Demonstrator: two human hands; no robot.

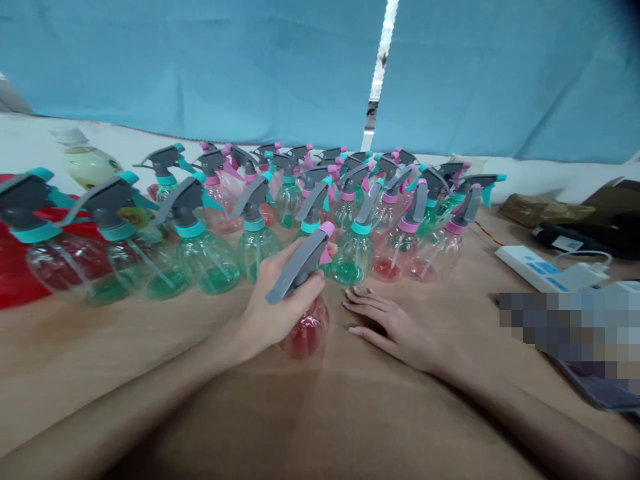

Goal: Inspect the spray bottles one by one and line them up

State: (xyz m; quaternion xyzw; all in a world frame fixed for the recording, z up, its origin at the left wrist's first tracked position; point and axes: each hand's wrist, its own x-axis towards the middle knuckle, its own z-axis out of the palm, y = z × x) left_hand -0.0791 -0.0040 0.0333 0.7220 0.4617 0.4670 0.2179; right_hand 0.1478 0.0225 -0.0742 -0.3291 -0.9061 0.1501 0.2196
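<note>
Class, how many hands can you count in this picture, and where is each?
2. The left hand holds a pink-nozzled spray bottle; the right hand rests on the tabletop, to the right of that bottle. No other hand shows.

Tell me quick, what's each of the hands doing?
Left hand: closed around a pink-nozzled spray bottle.
Right hand: open, empty, palm down on the table.

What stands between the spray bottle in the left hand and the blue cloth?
In the head view, teal- and pink-collared spray bottles stand several deep between the held spray bottle and the blue cloth.
</note>
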